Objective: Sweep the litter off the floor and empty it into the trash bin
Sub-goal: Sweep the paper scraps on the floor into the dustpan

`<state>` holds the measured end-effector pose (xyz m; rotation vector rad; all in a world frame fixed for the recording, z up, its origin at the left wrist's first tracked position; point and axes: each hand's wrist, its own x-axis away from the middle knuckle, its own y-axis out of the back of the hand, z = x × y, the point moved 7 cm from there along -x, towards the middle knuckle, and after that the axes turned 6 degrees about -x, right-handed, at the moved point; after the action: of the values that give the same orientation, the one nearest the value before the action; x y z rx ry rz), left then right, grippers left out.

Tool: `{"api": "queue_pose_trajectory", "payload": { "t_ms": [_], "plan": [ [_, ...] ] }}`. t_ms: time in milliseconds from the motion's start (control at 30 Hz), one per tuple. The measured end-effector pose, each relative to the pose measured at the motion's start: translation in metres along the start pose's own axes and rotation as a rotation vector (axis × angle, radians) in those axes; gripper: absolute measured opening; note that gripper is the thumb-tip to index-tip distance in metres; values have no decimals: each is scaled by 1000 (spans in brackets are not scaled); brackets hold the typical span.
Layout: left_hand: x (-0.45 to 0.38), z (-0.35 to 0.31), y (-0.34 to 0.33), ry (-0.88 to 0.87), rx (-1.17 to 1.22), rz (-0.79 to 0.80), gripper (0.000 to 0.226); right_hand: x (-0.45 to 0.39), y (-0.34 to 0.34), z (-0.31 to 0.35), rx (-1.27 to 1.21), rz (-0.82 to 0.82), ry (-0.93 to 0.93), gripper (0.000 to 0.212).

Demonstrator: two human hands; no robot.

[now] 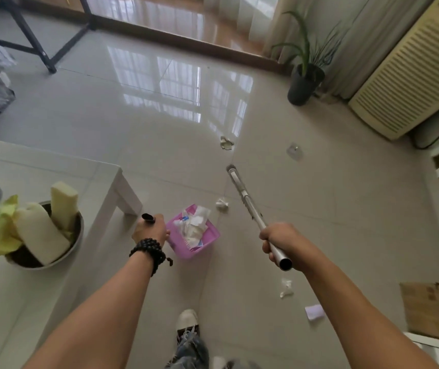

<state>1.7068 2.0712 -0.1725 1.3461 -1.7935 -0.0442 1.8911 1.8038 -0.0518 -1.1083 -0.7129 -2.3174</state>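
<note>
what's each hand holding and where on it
The right hand grips the broom near the top of its metal pole. The left hand holds the black handle end of the pink dustpan.

A person stands on a glossy tiled floor (133,123), right hand (279,242) gripping a metal broom (247,201), left hand (149,230) closed on the black handle of a pink dustpan (207,241) heaped with tissues. Crumpled paper scraps (226,143) lie scattered beside a white table (40,169).

You have one pink dustpan (194,233), one broom (242,194), one potted plant (305,81), one metal bowl (76,235), and five loose scraps (226,143) on the floor (133,123).
</note>
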Motion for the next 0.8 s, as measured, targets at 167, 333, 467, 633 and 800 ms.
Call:
{"api": "queue_pose_trajectory", "payload": {
  "t_ms": [167,333,467,633,800],
  "plan": [
    [-26,-33,-39,-8,-78,40,29,-67,10,21,88,-16,-30,27],
    [-55,-57,-81,-48,-182,6,24,-137,18,45,185,16,-98,19],
    [-71,-83,-113,6,-150,-54,33,-177,8,60,191,100,-174,9],
    [-70,-117,-172,31,-85,-50,44,-197,-16,100,148,293,-242,12],
    [-79,-146,-207,77,-37,-84,40,-205,44,172,68,398,-356,20]
  ]
}}
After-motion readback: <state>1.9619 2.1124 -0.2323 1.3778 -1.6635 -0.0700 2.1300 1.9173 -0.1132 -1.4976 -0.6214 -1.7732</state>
